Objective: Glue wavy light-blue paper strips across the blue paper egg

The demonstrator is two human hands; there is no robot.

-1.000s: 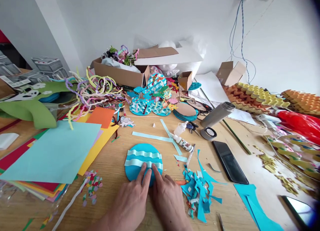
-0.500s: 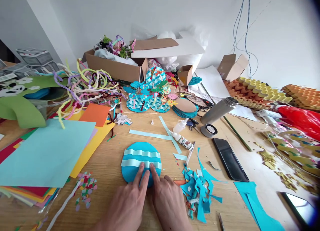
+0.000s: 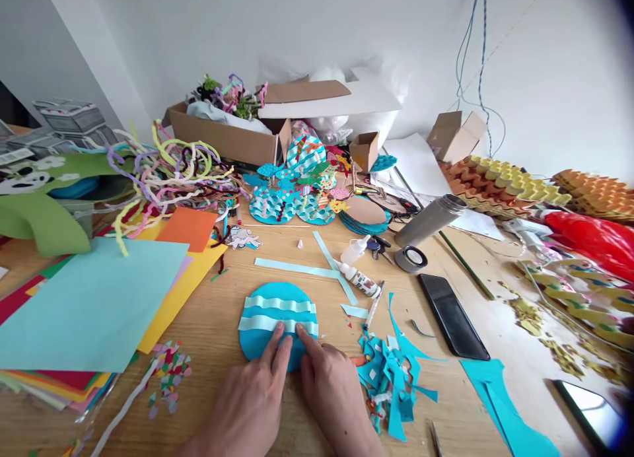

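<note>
A blue paper disc (image 3: 257, 345) lies on the table before me, with two pale-blue wavy paper strips across it. My left hand (image 3: 250, 394) reaches over the disc's lower edge; its index and middle fingers are stretched out, one tip pressing the lower wavy strip (image 3: 252, 323). From the right, the index finger of my right hand (image 3: 331, 384) presses the same strip, its other fingers curled underneath and partly hidden. Neither hand grasps anything. Past the disc lie flat pale-blue strips (image 3: 292, 267) and a white glue bottle (image 3: 360, 280).
Blue paper scraps (image 3: 396, 378) lie right of my hands, beside a black phone (image 3: 453, 318). Coloured paper sheets (image 3: 99, 305) are stacked at left. A grey flask (image 3: 430, 220) and finished wavy-strip discs (image 3: 272, 209) stand farther back, before a cardboard box (image 3: 222, 137).
The view has shifted very slightly. Both hands keep their fingertips on the lower wavy strip, with hardly any movement.
</note>
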